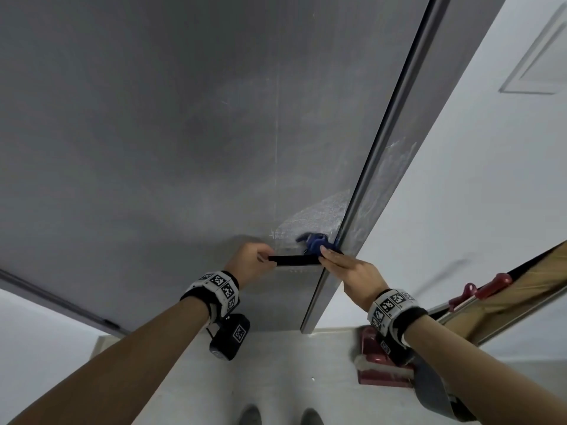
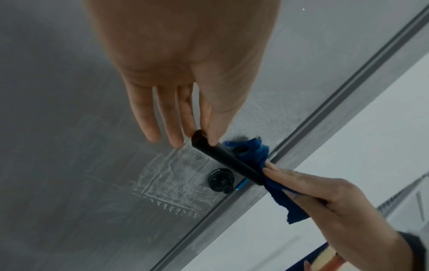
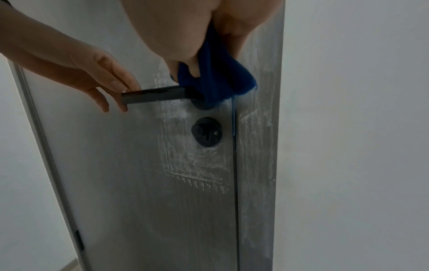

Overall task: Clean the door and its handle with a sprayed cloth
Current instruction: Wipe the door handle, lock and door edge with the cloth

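A grey door (image 1: 184,133) stands shut in front of me, with a black lever handle (image 1: 294,259) near its right edge. My left hand (image 1: 260,256) pinches the free end of the handle (image 2: 230,161) between thumb and forefinger; the other fingers hang straight. My right hand (image 1: 337,262) holds a blue cloth (image 1: 316,242) bunched round the handle's base by the door edge. In the right wrist view the cloth (image 3: 220,78) hangs from between thumb and fingers over the handle (image 3: 153,96). A black round lock knob (image 3: 206,131) sits just under the handle.
Whitish smears (image 3: 192,161) cover the door around the lock and the grey door frame (image 1: 377,191). A white wall (image 1: 460,179) lies to the right. A red dustpan (image 1: 380,372) sits on the floor and a red-handled tool (image 1: 491,286) leans at the right.
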Action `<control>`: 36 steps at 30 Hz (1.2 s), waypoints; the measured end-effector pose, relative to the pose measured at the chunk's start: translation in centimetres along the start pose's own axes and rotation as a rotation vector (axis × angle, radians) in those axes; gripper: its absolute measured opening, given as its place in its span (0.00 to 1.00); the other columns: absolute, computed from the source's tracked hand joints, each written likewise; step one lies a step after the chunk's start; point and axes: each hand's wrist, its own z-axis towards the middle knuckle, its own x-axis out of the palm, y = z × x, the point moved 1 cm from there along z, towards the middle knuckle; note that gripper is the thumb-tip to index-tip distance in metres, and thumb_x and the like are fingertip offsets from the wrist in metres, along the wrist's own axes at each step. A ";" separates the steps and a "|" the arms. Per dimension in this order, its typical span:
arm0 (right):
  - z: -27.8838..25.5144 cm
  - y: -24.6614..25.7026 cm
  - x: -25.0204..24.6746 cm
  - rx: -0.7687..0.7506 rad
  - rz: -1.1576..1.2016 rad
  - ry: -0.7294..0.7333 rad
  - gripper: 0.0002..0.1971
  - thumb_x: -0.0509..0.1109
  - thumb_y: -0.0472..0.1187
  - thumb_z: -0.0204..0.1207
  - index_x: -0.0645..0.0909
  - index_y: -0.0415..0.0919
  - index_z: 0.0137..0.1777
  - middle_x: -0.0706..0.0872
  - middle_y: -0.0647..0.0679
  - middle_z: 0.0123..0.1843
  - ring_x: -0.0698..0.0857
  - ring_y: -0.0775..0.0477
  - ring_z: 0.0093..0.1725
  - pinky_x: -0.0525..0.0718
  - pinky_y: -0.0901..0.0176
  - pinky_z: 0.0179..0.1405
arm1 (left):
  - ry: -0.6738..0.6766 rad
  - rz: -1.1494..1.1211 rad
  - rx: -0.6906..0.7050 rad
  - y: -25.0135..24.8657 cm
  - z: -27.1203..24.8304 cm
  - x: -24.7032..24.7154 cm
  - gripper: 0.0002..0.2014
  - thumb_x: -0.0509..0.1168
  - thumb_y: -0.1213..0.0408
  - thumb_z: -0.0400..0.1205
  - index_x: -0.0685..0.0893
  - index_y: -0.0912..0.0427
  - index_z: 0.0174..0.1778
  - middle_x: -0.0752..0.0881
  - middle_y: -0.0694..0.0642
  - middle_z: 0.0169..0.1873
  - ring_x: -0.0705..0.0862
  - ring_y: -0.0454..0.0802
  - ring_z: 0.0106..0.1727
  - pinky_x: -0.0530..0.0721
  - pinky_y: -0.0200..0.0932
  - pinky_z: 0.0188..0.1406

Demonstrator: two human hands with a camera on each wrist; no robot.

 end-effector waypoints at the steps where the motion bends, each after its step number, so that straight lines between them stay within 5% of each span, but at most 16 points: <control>1: -0.2 0.2 0.0 0.064 0.008 0.034 0.42 0.67 0.19 0.61 0.76 0.44 0.79 0.72 0.50 0.84 0.86 0.44 0.69 0.91 0.49 0.52 | 0.009 0.023 0.017 -0.1 0.0 0.0 0.05 0.74 0.71 0.77 0.91 0.63 0.47 0.89 0.57 0.40 0.84 0.48 0.39 0.81 0.35 0.42; 3: -0.2 0.7 0.2 0.211 0.050 0.150 0.37 0.62 0.23 0.71 0.71 0.46 0.81 0.70 0.49 0.85 0.85 0.38 0.68 0.88 0.46 0.55 | 0.017 0.073 0.031 -0.3 0.1 0.0 0.04 0.74 0.70 0.77 0.91 0.61 0.46 0.90 0.58 0.41 0.86 0.52 0.43 0.84 0.45 0.48; 6: -0.4 1.4 1.0 0.377 0.168 0.209 0.12 0.61 0.33 0.81 0.82 0.44 0.59 0.89 0.40 0.58 0.88 0.31 0.52 0.81 0.50 0.47 | -0.008 0.158 0.005 -0.7 0.1 -0.1 0.04 0.74 0.67 0.77 0.91 0.56 0.45 0.90 0.54 0.42 0.88 0.52 0.47 0.85 0.48 0.50; 8: -1.2 1.6 1.7 0.475 0.208 0.190 0.11 0.61 0.34 0.82 0.84 0.41 0.56 0.90 0.42 0.51 0.88 0.34 0.52 0.78 0.52 0.46 | -0.025 0.209 -0.002 -1.0 0.1 0.0 0.04 0.75 0.65 0.77 0.91 0.55 0.46 0.90 0.52 0.42 0.88 0.52 0.47 0.86 0.47 0.50; 14: -1.0 0.3 -0.1 0.748 0.337 0.011 0.11 0.62 0.42 0.85 0.85 0.43 0.58 0.91 0.40 0.51 0.88 0.33 0.50 0.85 0.47 0.51 | -0.025 0.295 -0.028 -1.2 0.6 0.1 0.07 0.78 0.62 0.75 0.91 0.53 0.47 0.89 0.51 0.45 0.87 0.52 0.50 0.79 0.42 0.46; 19: 1.3 0.9 -2.2 0.934 0.693 -0.387 0.06 0.73 0.45 0.81 0.84 0.43 0.51 0.90 0.47 0.46 0.87 0.42 0.48 0.86 0.46 0.54 | 0.004 0.298 -0.031 -1.2 0.8 0.0 0.05 0.78 0.62 0.75 0.91 0.52 0.44 0.90 0.51 0.43 0.88 0.52 0.50 0.84 0.46 0.52; 23: 3.8 2.2 -0.9 0.827 0.728 -0.393 0.14 0.75 0.40 0.79 0.84 0.40 0.64 0.89 0.44 0.57 0.86 0.44 0.55 0.84 0.47 0.65 | 0.017 0.274 -0.015 -1.1 0.7 -0.1 0.05 0.77 0.62 0.77 0.90 0.55 0.46 0.89 0.51 0.43 0.87 0.51 0.51 0.82 0.45 0.52; 28: 3.7 3.4 2.5 0.578 0.496 -0.270 0.27 0.68 0.35 0.83 0.70 0.35 0.81 0.70 0.40 0.78 0.72 0.38 0.75 0.70 0.53 0.77 | 0.024 0.256 -0.004 -1.0 0.7 -0.2 0.03 0.76 0.63 0.77 0.90 0.54 0.45 0.89 0.52 0.43 0.88 0.53 0.49 0.84 0.47 0.51; 31: 3.5 3.3 3.6 0.416 0.237 -0.258 0.27 0.69 0.32 0.79 0.73 0.35 0.79 0.73 0.36 0.77 0.74 0.34 0.73 0.76 0.43 0.73 | 0.032 0.247 0.004 -0.9 1.0 -0.2 0.04 0.77 0.63 0.76 0.90 0.55 0.44 0.90 0.53 0.43 0.88 0.52 0.48 0.85 0.47 0.51; 36: 6.0 4.9 3.0 0.193 -0.013 -0.150 0.21 0.65 0.35 0.77 0.79 0.39 0.71 0.80 0.45 0.68 0.78 0.39 0.68 0.70 0.47 0.79 | 0.055 0.239 0.010 -0.8 1.3 -0.3 0.05 0.78 0.65 0.75 0.90 0.57 0.44 0.89 0.53 0.41 0.87 0.54 0.47 0.84 0.48 0.52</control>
